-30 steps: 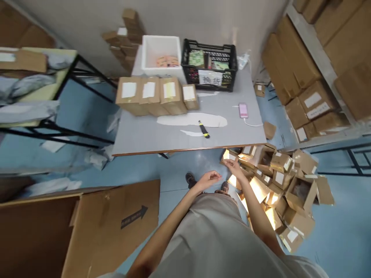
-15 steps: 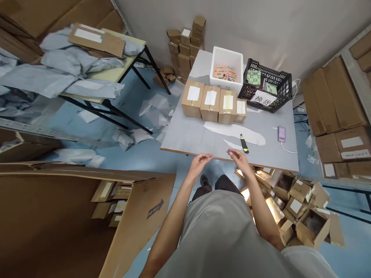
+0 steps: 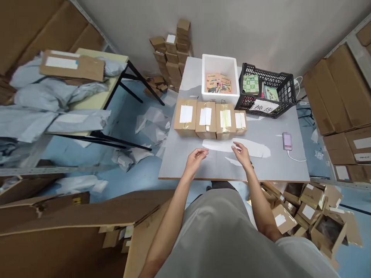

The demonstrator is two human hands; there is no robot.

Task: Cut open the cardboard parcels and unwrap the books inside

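Presently both bare hands are over the front part of the grey table point(image 3: 176, 164). Left hand point(image 3: 196, 160): fingers loosely curled, nothing seen gripped. Right hand point(image 3: 242, 154): fingers parted, likewise holding nothing visible. Four taped cardboard boxes point(image 3: 205, 116) stand in a touching row just beyond the left hand. Working room: a strip of tabletop between the row and the brown front edge, widening rightward to the phone point(image 3: 287, 141) near the right edge. Behind the row, the white foam bin point(image 3: 205, 83) and black crate point(image 3: 287, 101) bound the space. Labels: each box bears a white one, print too small to read. Crate sign point(image 3: 264, 107) reads 换货; bin lettering partly hidden.
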